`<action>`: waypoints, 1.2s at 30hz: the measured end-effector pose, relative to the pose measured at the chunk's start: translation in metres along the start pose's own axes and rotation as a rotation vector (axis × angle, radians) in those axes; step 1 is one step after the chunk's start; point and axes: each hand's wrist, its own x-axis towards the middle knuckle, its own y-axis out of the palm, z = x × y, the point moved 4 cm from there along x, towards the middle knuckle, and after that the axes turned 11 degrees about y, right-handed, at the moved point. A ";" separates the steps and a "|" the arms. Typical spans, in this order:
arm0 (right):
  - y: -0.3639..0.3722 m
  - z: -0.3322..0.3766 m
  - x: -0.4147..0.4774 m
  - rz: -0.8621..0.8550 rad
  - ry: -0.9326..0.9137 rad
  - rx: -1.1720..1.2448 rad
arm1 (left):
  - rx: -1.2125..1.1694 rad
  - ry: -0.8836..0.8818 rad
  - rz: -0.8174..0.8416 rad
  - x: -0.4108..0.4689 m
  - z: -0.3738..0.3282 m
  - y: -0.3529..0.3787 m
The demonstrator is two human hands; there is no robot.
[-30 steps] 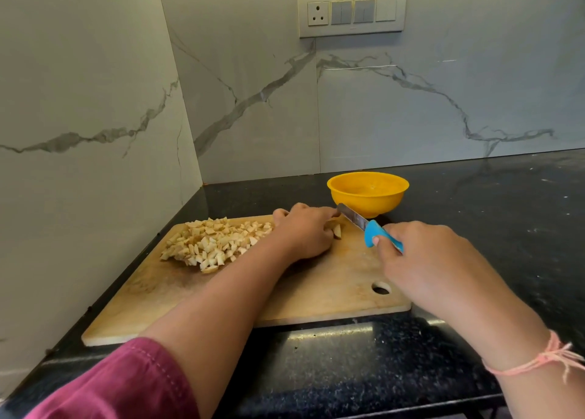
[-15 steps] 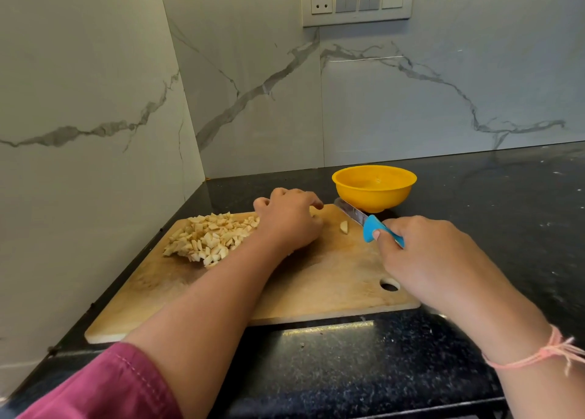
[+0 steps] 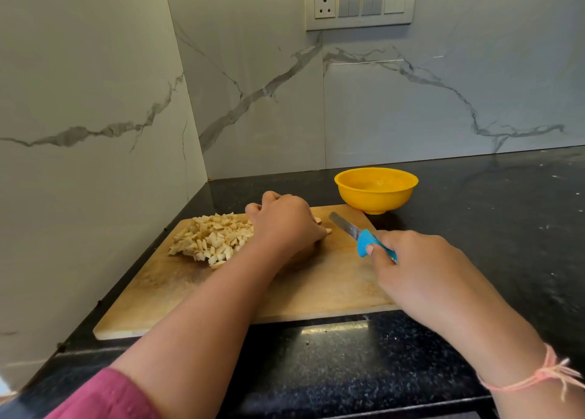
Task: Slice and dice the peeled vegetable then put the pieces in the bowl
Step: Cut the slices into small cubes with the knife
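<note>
The diced pieces (image 3: pixel 212 238) lie heaped on the cutting board (image 3: pixel 316 285), right against the little-finger side of the left hand (image 3: pixel 285 225). That hand sits knuckles-up with its fingers curled down onto the board. I cannot tell whether it holds anything underneath, though a stray piece (image 3: pixel 327 231) peeks out at its fingertips. The right hand (image 3: pixel 421 260) is wrapped round the blue handle of the knife (image 3: pixel 343 225). The blade points away from it toward the yellow bowl (image 3: pixel 376 190), which stands on the dark tabletop (image 3: pixel 490 228) just beyond the blade tip and looks empty.

The cubes look small, light and firm, and probably damp on their cut faces, so they are likely to scatter or stick if pinched one by one. They seem better taken as a heap, cupped from the sides and scooped, or swept along the board with the flat of the blade toward the bowl
</note>
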 end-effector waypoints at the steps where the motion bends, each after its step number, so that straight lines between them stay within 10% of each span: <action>1: 0.000 0.002 -0.003 -0.003 -0.007 -0.003 | -0.021 -0.016 0.014 -0.002 0.003 -0.003; 36: -0.015 0.028 -0.028 0.021 -0.136 -0.212 | -0.180 -0.155 -0.013 -0.014 0.010 0.001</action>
